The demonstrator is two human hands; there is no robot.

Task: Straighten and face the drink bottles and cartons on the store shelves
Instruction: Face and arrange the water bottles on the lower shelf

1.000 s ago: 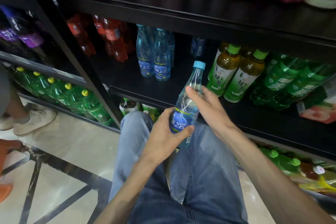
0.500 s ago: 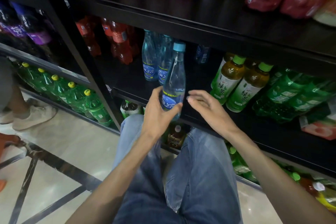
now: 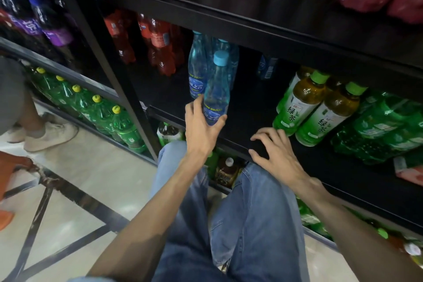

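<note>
Carried from lap to shelf [image 3: 251,107], the bottle [image 3: 216,96] stands upright before two matching bottles, its label gripped between left hand [image 3: 201,130] thumb and fingers; right hand [image 3: 274,155] rests loose, released.

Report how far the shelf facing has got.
Looks done: two green tea bottles face label-out at the shelf front. In hand: the left hand grips a blue water bottle at the shelf edge; the right hand rests empty on the edge. Left: the green soda bottles lying tilted, and the red bottles set far back.

clear plastic bottle [image 3: 216,92], glossy floor [image 3: 75,181]
</note>
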